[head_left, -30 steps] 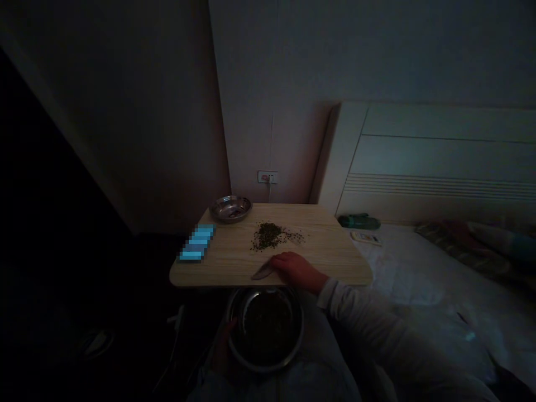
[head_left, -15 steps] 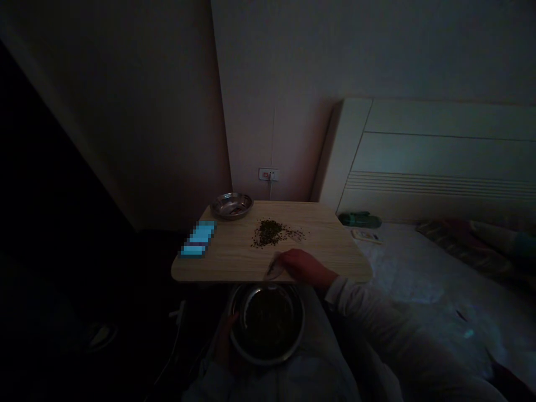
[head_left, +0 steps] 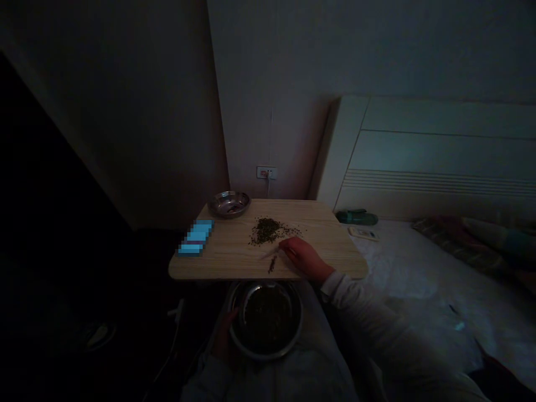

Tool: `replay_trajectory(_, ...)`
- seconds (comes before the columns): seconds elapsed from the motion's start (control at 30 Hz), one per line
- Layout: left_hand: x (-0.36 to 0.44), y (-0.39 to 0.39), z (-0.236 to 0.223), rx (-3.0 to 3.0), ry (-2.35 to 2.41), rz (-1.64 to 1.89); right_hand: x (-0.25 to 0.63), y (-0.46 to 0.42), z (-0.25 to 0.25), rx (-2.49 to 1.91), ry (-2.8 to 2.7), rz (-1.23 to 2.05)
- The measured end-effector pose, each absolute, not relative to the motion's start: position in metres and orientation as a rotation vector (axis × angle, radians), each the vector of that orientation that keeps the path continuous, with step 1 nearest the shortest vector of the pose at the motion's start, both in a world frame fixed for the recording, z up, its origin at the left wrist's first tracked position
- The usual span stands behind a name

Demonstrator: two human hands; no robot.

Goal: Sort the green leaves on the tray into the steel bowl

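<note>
On the small wooden table (head_left: 326, 254) lies a pile of small dark green grains (head_left: 268, 230), with stray ones scattered to its right. My right hand (head_left: 302, 258) is closed on a thin, pale, see-through card-like piece (head_left: 270, 253), held over the tabletop just in front of the pile. Below that piece, a short row of grains (head_left: 272, 264) lies by the near edge. A metal bowl (head_left: 268, 355) rests in my lap under that edge, dark contents inside. My left hand (head_left: 226, 329) grips its left rim, fingers partly lost in shadow.
A second metal bowl (head_left: 229, 205) stands at the table's back left corner, with a lit, blurred-out phone-like screen (head_left: 196, 238) in front. To the right is a bed with a green bottle (head_left: 357, 217) and a pale remote-like device (head_left: 363, 233). A socket (head_left: 267, 172) is on the wall behind.
My right hand has moved slightly up and away from the table's near edge with the pale piece. A row of grains now shows where that piece was. My left hand stays on the bowl.
</note>
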State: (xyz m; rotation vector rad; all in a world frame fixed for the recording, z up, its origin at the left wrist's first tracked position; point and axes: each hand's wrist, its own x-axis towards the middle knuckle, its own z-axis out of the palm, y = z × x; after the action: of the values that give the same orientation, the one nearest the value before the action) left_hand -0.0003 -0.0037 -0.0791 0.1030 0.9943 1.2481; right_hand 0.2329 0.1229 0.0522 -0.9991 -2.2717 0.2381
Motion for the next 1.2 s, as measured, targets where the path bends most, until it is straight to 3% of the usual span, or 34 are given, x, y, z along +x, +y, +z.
replay_trajectory(0.23,0.013,-0.007,-0.04,-0.049,1.078,1.165,0.246,0.112,0.052,-1.215,-1.943,0.435)
replay_trajectory(0.43,0.011,-0.007,-0.043,0.012,1.071,1.211,0.244,0.111,0.029,-1.329,-1.745,0.774)
replay_trajectory(1.2,0.01,-0.003,-0.045,0.129,1.131,1.218,0.221,0.099,0.032,-1.498,-1.663,0.766)
